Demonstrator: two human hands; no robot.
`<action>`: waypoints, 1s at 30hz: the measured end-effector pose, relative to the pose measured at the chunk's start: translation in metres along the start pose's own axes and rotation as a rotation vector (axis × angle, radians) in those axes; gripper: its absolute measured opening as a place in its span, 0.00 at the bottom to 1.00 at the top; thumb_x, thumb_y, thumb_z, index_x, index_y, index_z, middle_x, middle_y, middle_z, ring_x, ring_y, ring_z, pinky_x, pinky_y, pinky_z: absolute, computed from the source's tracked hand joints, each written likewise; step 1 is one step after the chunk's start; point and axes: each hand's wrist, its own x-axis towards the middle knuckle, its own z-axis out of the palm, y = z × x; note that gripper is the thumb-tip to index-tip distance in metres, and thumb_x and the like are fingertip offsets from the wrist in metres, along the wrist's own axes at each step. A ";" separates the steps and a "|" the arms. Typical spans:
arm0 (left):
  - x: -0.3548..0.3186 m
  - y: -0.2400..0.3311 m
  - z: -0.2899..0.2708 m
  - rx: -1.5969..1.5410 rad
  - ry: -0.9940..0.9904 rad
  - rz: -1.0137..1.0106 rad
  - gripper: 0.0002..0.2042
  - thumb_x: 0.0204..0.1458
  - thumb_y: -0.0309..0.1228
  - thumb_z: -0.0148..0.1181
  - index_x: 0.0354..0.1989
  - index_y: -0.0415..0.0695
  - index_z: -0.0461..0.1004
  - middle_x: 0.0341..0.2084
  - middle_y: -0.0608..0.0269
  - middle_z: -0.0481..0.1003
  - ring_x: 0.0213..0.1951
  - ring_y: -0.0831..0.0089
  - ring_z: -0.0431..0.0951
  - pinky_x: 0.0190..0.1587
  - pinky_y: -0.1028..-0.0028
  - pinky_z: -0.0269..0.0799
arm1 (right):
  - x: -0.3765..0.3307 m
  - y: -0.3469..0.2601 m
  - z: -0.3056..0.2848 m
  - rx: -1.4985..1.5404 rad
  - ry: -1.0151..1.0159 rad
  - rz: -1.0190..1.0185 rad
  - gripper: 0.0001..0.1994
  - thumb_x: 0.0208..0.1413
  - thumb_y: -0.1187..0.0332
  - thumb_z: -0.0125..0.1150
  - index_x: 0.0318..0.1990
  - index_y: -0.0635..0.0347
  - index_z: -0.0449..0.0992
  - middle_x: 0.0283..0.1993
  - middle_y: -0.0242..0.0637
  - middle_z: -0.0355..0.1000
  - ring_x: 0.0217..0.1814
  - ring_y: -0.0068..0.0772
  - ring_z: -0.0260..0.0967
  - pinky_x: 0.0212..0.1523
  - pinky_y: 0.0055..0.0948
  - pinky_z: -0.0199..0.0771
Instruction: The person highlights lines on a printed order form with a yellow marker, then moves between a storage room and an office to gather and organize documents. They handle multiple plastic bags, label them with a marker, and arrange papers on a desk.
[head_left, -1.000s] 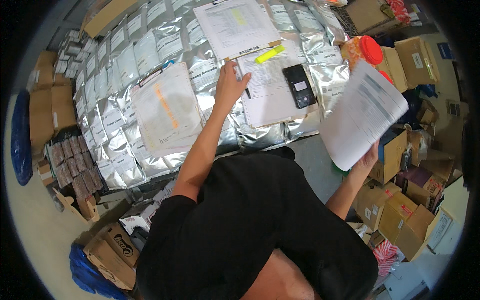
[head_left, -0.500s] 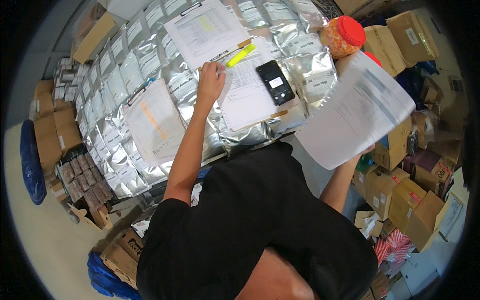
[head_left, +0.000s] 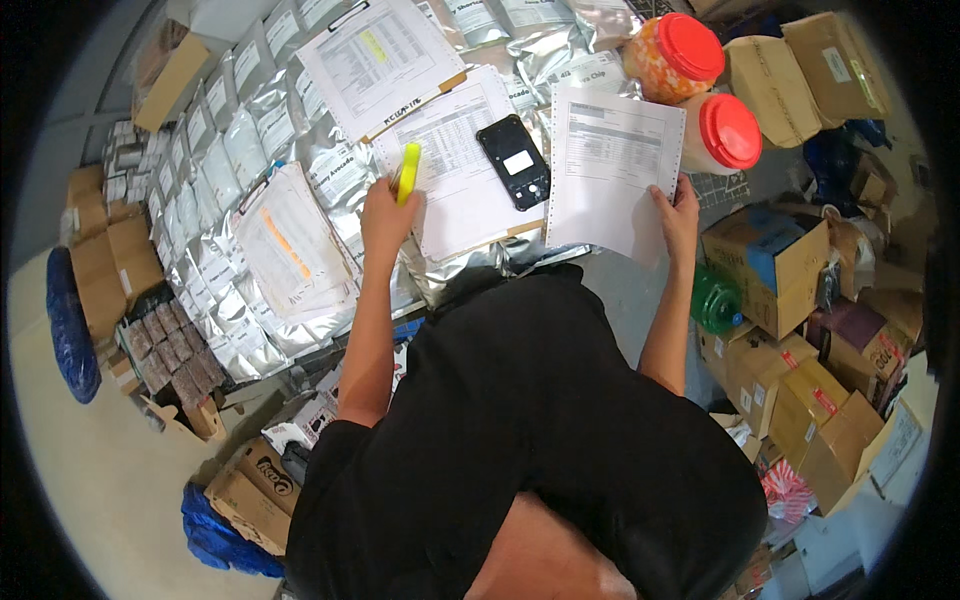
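Note:
My left hand (head_left: 388,218) is closed on a yellow highlighter (head_left: 408,172), which points up and away from me at the left edge of the papers on a clipboard. In my right hand (head_left: 680,212) is a printed sheet (head_left: 618,150) with perforated side strips, pinched at its right edge. It lies almost flat, right of a black phone (head_left: 514,162). That phone rests on the clipboard papers (head_left: 455,215). Farther off, another clipboard (head_left: 375,65) holds a printed form with a yellow marked strip. To the left lies a stack of worn papers (head_left: 290,245) with an orange mark.
Silver labelled pouches (head_left: 275,130) cover the work surface under the papers. Two red-lidded jars (head_left: 690,48) stand at the far right. Cardboard boxes (head_left: 765,255) and a green bottle (head_left: 715,300) are on my right. More boxes (head_left: 130,255) and a blue wrapped roll (head_left: 72,325) are at left.
My left hand has drawn nearer and now holds the highlighter, which lay on the papers before. My right hand has brought the raised sheet left and down flat, uncovering the second jar.

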 end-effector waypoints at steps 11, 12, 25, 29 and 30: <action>-0.043 -0.059 -0.025 0.028 0.200 -0.276 0.20 0.51 0.34 0.64 0.49 0.37 0.69 0.40 0.41 0.73 0.45 0.44 0.76 0.47 0.56 0.74 | 0.016 -0.019 0.031 -0.408 0.338 -0.289 0.27 0.53 0.72 0.68 0.60 0.69 0.67 0.56 0.49 0.67 0.59 0.46 0.67 0.62 0.40 0.65; -0.052 -0.047 -0.025 0.046 0.276 -0.284 0.20 0.51 0.34 0.64 0.50 0.37 0.69 0.42 0.42 0.71 0.45 0.44 0.75 0.47 0.55 0.73 | 0.007 -0.047 0.045 -0.492 0.384 -0.373 0.28 0.52 0.72 0.69 0.60 0.69 0.67 0.55 0.48 0.67 0.60 0.46 0.65 0.63 0.41 0.63; -0.066 0.013 0.023 -0.127 0.061 -0.358 0.22 0.54 0.45 0.64 0.45 0.35 0.75 0.32 0.46 0.80 0.36 0.52 0.81 0.41 0.61 0.74 | -0.022 -0.075 0.169 -0.519 -0.305 -0.571 0.62 0.35 0.56 0.81 0.75 0.57 0.42 0.71 0.57 0.52 0.70 0.59 0.53 0.67 0.55 0.47; -0.055 0.005 0.023 -0.312 -0.225 -0.514 0.27 0.55 0.51 0.65 0.41 0.31 0.78 0.31 0.53 0.80 0.33 0.68 0.78 0.38 0.71 0.73 | -0.015 -0.072 0.182 -0.657 -0.340 -0.484 0.66 0.32 0.53 0.82 0.77 0.53 0.40 0.63 0.61 0.57 0.65 0.60 0.56 0.64 0.56 0.50; -0.060 0.003 0.023 -0.424 -0.207 -0.509 0.28 0.55 0.51 0.66 0.42 0.31 0.77 0.31 0.54 0.80 0.33 0.70 0.78 0.39 0.72 0.73 | -0.016 -0.071 0.184 -0.697 -0.333 -0.489 0.66 0.32 0.53 0.82 0.77 0.53 0.40 0.61 0.60 0.59 0.63 0.59 0.58 0.62 0.56 0.52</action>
